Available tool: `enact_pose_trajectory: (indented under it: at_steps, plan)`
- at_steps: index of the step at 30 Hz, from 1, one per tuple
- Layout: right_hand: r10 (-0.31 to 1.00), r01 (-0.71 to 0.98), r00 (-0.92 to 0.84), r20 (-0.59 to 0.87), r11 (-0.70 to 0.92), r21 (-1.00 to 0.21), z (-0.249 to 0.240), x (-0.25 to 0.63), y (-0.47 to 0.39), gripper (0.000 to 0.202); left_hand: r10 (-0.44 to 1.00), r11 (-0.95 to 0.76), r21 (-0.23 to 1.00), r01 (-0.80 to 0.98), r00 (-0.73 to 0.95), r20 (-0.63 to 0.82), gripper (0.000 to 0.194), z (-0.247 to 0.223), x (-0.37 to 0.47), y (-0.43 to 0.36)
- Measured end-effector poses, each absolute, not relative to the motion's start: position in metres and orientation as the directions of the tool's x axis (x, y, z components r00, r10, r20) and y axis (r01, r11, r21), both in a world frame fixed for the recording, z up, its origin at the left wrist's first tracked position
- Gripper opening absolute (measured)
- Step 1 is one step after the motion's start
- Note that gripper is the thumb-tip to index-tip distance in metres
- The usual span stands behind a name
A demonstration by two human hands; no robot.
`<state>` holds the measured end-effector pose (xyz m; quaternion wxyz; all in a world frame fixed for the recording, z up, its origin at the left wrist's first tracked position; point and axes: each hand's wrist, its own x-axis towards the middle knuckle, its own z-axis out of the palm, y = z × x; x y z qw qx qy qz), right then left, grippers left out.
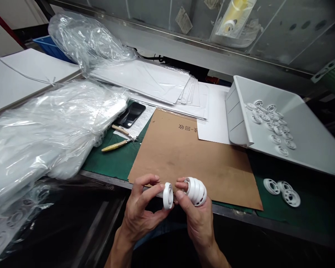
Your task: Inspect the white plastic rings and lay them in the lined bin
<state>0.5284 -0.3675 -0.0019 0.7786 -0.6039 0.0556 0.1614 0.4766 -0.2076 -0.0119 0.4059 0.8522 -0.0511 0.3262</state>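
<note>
Head view: my left grip (142, 208) pinches one ring (166, 197), my right grip (198, 219) holds a short stack (197, 190); loose rings (291, 198) on the bench (108, 163) and in the bin (236, 123) lie unstacked.

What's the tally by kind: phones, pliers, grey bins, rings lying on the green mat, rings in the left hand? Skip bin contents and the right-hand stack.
Phone: 1
Pliers: 1 pair
Grey bin: 1
White rings on green mat: 3
White ring in left hand: 1
Total: 7
</note>
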Motion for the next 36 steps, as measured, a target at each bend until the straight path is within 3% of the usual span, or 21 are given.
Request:
enact_pose_trajectory:
  at_steps: [8,18,25,36]
  plan:
    - [0.18,-0.163,0.972,-0.154,0.033,-0.986,0.01,0.525,-0.366,0.025,0.092,-0.611,0.667,-0.426,0.799,0.594,0.044,-0.015,0.48,-0.209]
    - [0.204,-0.273,0.945,-0.256,0.056,-0.96,0.014,0.534,-0.357,0.028,0.108,-0.588,0.691,-0.42,0.806,0.582,0.048,-0.013,0.482,-0.215]
    - [0.391,-0.236,0.893,-0.224,-0.017,-0.972,0.012,0.536,-0.368,0.022,0.176,-0.561,0.747,-0.357,0.83,0.529,0.046,-0.017,0.478,-0.212]
    - [0.427,-0.253,0.879,-0.211,0.044,-0.967,0.004,0.533,-0.374,0.025,0.214,-0.518,0.788,-0.332,0.842,0.496,0.051,-0.018,0.477,-0.207]
